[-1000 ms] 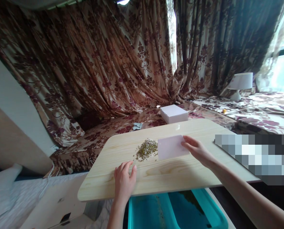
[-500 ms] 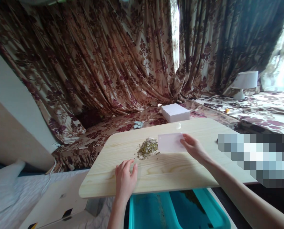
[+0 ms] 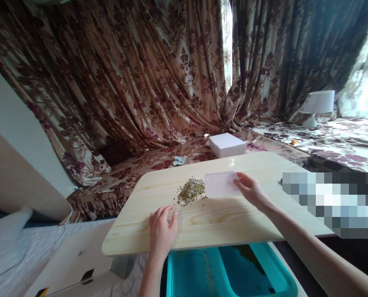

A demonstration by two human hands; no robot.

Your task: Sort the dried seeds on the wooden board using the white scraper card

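A loose heap of mixed small green, white and dark grains (image 3: 191,191) lies on the pale wooden tabletop (image 3: 221,220). Between the thumb and fingers of my right hand (image 3: 248,186) is the right end of a flat, translucent whitish plastic sheet (image 3: 220,184). The sheet's left edge meets the right side of the heap, with a few grains scattered below it. My left hand (image 3: 163,226) rests on the table near its front edge, a little below and left of the heap. Its fingers are partly bent, the thumb stands apart, and nothing shows in it.
Beneath the table's front edge sits a turquoise divided tub (image 3: 196,270). Behind the table are a white box (image 3: 227,144) and a small grey cloth (image 3: 179,160) on a floral-covered surface. A white lamp (image 3: 318,103) stands far right. Long floral curtains (image 3: 147,74) hang at the back.
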